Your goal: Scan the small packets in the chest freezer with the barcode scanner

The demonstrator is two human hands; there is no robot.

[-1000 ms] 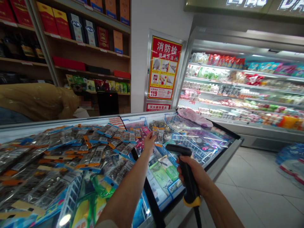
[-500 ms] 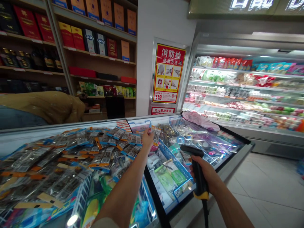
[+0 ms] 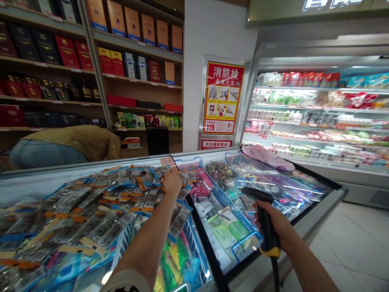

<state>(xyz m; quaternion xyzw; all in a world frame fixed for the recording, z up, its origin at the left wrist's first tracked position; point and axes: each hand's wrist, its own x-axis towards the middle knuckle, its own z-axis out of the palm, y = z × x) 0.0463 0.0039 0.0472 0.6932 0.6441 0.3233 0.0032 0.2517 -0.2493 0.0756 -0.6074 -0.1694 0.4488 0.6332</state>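
The red wall poster (image 3: 224, 97) reads 消防栓 使用方法 — with 119 — and the lower sign (image 3: 216, 144) 灭火器放置点.

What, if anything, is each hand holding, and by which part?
Right hand: the black scanner, by its handle. Left hand: at the packets; whether it grips one can't be told.

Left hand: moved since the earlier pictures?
Yes: the left hand has moved left, from right of the black divider to the packet pile.

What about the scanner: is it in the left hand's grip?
No, the black scanner is in the grip of the right hand, apart from the left hand.
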